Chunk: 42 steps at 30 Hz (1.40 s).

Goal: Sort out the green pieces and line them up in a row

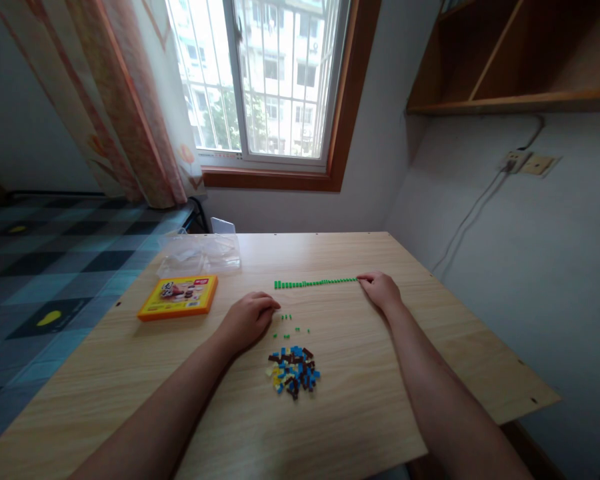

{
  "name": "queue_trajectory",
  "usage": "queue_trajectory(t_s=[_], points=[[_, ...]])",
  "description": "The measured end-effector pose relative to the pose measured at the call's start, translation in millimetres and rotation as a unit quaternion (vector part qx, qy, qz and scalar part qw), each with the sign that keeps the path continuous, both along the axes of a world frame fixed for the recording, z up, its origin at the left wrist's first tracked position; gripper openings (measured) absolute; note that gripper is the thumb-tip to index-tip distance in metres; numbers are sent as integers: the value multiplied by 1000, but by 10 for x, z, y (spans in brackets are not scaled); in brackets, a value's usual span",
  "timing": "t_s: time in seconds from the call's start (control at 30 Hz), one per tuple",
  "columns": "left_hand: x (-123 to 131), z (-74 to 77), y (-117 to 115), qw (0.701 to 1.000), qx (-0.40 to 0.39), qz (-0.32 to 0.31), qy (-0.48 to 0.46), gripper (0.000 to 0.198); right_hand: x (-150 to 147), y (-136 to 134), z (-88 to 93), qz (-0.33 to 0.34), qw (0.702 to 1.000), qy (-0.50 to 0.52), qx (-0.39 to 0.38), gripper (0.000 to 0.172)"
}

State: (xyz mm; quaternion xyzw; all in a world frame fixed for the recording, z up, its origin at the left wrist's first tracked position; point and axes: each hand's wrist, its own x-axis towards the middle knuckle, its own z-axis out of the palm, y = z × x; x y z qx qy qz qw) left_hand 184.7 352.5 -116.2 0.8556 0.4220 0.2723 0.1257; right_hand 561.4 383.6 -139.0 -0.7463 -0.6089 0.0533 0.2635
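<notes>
A row of small green toy bricks (316, 283) runs across the table, with the larger ones at its left end. My right hand (381, 290) is at the row's right end, its thumb and finger closed at a tiny green brick there. To the left, my left hand (250, 319) rests on the tabletop with its fingers pressed together; what they hold, if anything, is hidden. Just beside its fingertips lie several loose green bricks (287, 317). Nearer to me is a mixed pile of blue, brown and yellow bricks (294, 371).
An orange and yellow box (179, 298) lies on the left of the wooden table (350, 400). Behind it stands a clear plastic container (200, 255). A bed with a checked cover (80, 247) adjoins the left side, and a wall with a hanging cable (461, 223) the right.
</notes>
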Motion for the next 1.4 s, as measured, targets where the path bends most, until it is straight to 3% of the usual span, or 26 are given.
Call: queue_trajectory(t_s=[0.37,0.5,0.6,0.73,0.9,1.2,1.4], points=[[5,2,-8,1000,1,2,-4,23,-10,-16,9,-1,1000,6,4,25],[13,4,-9,1000,-1,3,-3,24,-114,-44,101,17,997,30,72,25],[13,2,-11,1000,-6,6,-6,23,-363,-138,191,139,983,38,113,24],[8,2,-18,1000,-13,-2,-10,25,-872,-380,247,344,934,23,97,23],[13,5,-31,1000,-9,-10,-8,27,-1274,-586,250,447,890,4,88,23],[31,12,-53,1000,-2,-23,-4,26,-1295,-558,253,455,887,-58,53,23],[23,8,-44,1000,-3,-20,-2,27,-1214,-515,240,398,913,-60,61,17]])
